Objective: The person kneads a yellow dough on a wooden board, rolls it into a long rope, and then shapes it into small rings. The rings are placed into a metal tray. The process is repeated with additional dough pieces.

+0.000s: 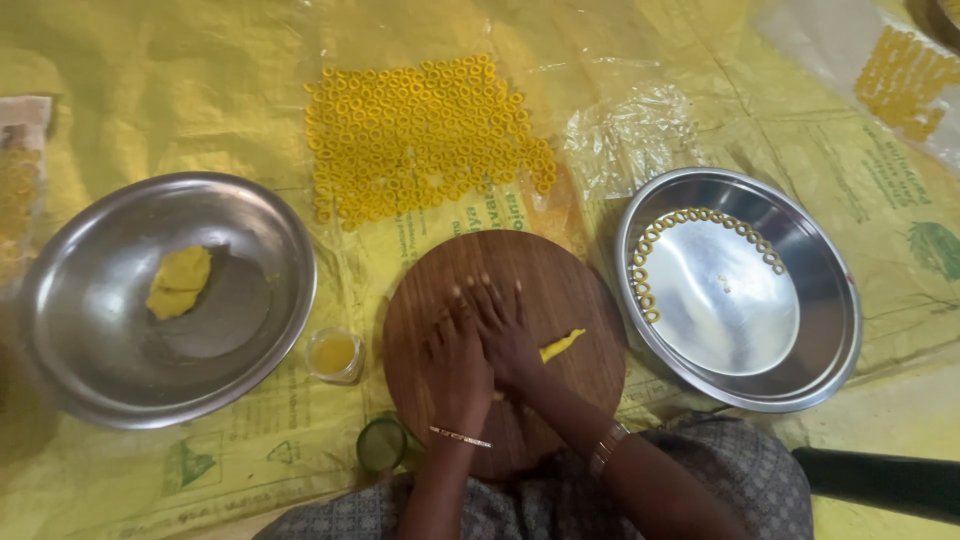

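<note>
Both my hands lie flat on a round wooden board (560,290). My right hand (508,335) presses down on a thin yellow dough rope (562,345), whose end sticks out to the right of the palm. My left hand (455,365) lies close beside it with fingers stretched forward, partly overlapped by the right hand. Each wrist wears a bracelet. How much dough lies under the palms is hidden.
Left of the board, a steel bowl (100,360) holds a yellow dough lump (180,282). At the right, a steel plate (820,330) has small dough rings (700,215) along its rim. Many rings (420,130) lie on the plastic sheet behind. A small glass of oil (335,353) and a green lid (382,443) sit close by.
</note>
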